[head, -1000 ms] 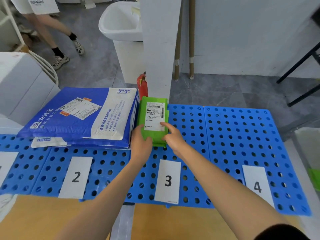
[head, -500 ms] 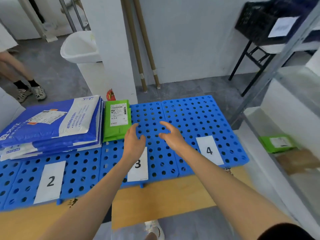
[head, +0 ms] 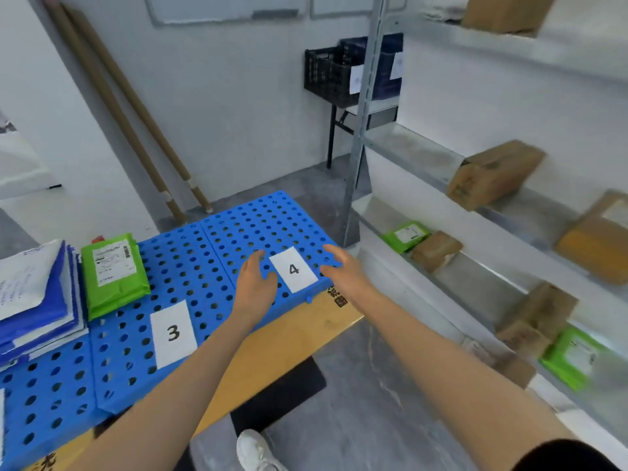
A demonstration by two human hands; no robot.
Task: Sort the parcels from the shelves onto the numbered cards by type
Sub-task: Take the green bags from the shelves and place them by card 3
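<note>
Two cardboard tubes (head: 129, 107) lean against the white wall behind the wooden table (head: 289, 341), and black crates (head: 331, 74) sit on a dark-legged stand in the corner. The grey upright (head: 362, 130) of the metal shelves (head: 407, 147) rises just past the table's far right corner, between the blue perforated panels (head: 204, 266) and the shelved parcels.

Both arms reach forward over the panels. The left hand (head: 255, 283) hovers just left of card 4 (head: 294, 269) and the right hand (head: 343, 270) just right of it. The palms face each other, the fingers are loosely spread, and neither hand holds anything.

Three green parcels show. One (head: 114, 273) lies flat on the panels behind card 3 (head: 173, 333), touching a stack of blue-and-white mailers (head: 34, 300) at the left edge. A second (head: 406, 235) rests on the lower shelf beside a brown box (head: 435, 249). A third (head: 571, 358) lies nearer along that shelf, blurred. At least five brown boxes stand on the shelves, but blur hides the exact count. Two numbered cards are readable.
</note>
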